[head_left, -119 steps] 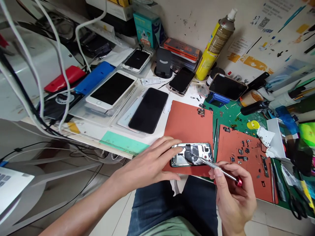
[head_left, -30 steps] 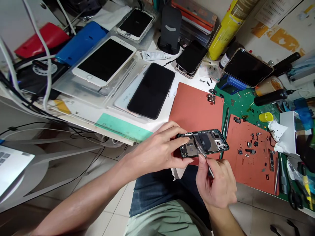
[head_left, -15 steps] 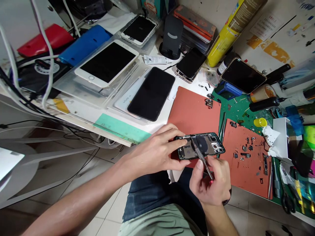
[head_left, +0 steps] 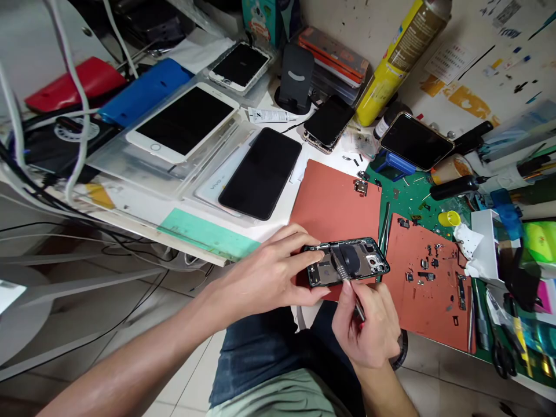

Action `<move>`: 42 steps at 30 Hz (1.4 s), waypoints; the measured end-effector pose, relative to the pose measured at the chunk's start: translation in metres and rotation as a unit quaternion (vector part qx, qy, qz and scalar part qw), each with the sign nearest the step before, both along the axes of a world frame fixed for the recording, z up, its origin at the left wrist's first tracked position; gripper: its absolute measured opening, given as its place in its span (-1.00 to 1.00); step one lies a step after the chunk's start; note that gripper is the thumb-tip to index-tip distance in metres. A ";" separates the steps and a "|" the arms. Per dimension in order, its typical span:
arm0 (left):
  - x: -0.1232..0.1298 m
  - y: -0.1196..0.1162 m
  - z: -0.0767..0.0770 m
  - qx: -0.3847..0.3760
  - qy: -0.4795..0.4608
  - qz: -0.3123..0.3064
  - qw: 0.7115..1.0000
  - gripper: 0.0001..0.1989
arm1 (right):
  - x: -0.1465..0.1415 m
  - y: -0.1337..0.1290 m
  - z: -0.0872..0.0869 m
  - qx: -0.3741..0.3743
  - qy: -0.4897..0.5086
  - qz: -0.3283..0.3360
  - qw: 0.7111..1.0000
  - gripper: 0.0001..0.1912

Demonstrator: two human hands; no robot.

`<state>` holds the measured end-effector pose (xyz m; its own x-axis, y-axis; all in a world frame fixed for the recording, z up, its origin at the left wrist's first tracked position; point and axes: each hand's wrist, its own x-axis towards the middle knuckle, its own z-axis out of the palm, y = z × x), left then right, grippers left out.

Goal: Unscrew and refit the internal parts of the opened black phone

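Observation:
My left hand [head_left: 278,269] grips the left end of an opened phone housing [head_left: 369,277], fingers over the top and thumb along the near edge. Inside the housing a dark round pad and flex strip show, with the camera opening at the right end. My right hand [head_left: 369,324] is closed around a slim metal tool with a ridged grip [head_left: 343,272], which slants into the housing. The tool's tip is too small to make out against the dark parts. Behind the housing lies a reddish-brown mat [head_left: 339,202].
Several small phone parts [head_left: 428,276] are scattered over a second reddish mat [head_left: 430,313] to the right. A black-screened phone [head_left: 263,174] and a white phone [head_left: 185,121] lie on the left. A yellow spray can [head_left: 391,63] stands at the back; scissors [head_left: 504,353] lie far right.
The whole view has shifted slightly. The metal tool's handle has turned steeper and my right fingers are closer to the housing. My left hand keeps its grip.

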<state>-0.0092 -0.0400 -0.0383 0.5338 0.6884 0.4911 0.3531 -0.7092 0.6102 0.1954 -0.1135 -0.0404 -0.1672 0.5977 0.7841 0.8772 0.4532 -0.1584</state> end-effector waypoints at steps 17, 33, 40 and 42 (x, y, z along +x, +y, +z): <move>0.000 0.003 0.007 -0.025 0.009 -0.013 1.000 -0.68 | -0.001 0.002 0.002 -0.007 -0.005 0.017 1.000 -0.69; 0.002 0.002 0.006 -0.030 0.025 -0.010 0.999 -0.64 | -0.004 0.003 -0.001 0.003 0.012 0.006 1.000 -0.62; 0.004 0.000 0.006 -0.026 0.026 0.012 0.999 -0.67 | 0.004 -0.002 0.004 -0.012 0.073 -0.017 0.997 -0.64; 0.004 0.000 0.006 -0.020 0.027 0.009 0.999 -0.68 | 0.009 -0.003 0.003 -0.003 0.078 -0.031 0.996 -0.65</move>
